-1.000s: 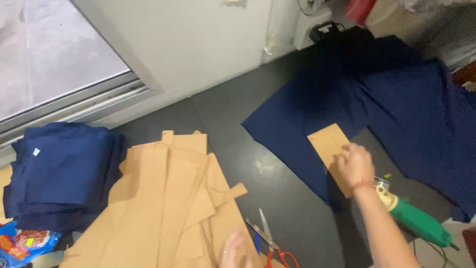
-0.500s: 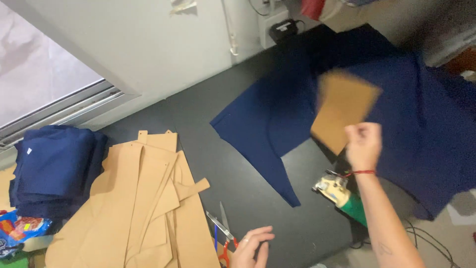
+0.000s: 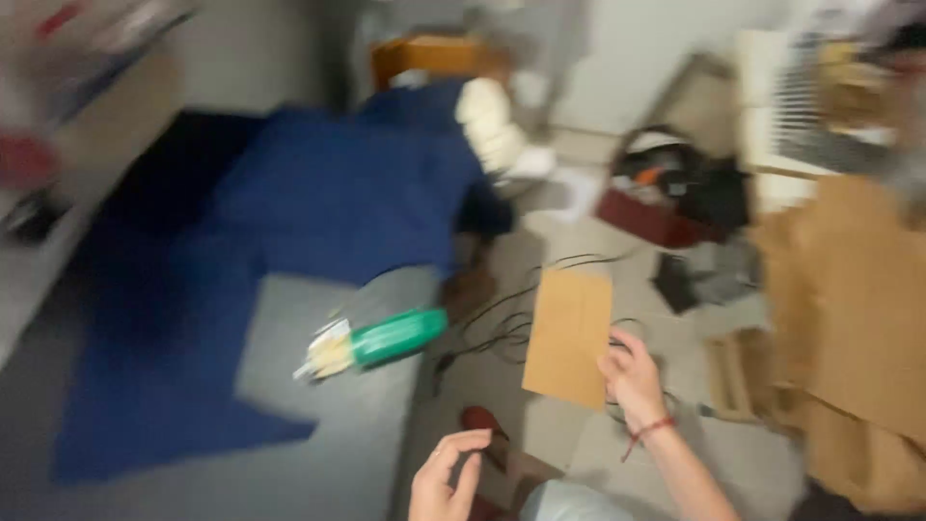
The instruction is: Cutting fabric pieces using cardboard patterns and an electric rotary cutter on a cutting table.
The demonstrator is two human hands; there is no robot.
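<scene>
at bottom centre i see my left hand point(image 3: 446, 478) open, its grip empty. just right, my right hand point(image 3: 632, 376) has its grip pinching the brown card piece point(image 3: 569, 335) by its right edge, over bare floor point(image 3: 540, 425). beyond, centre-left, a green tool point(image 3: 391, 338) lies at the desk point(image 3: 318, 367) edge beside blue cloth point(image 3: 338, 193).

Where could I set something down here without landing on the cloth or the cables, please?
Bare grey surface lies beside the green tool, bordered by the navy cloth, and below it near the left hand. It is crowded around the black cables and the brown card in the right hand.
</scene>
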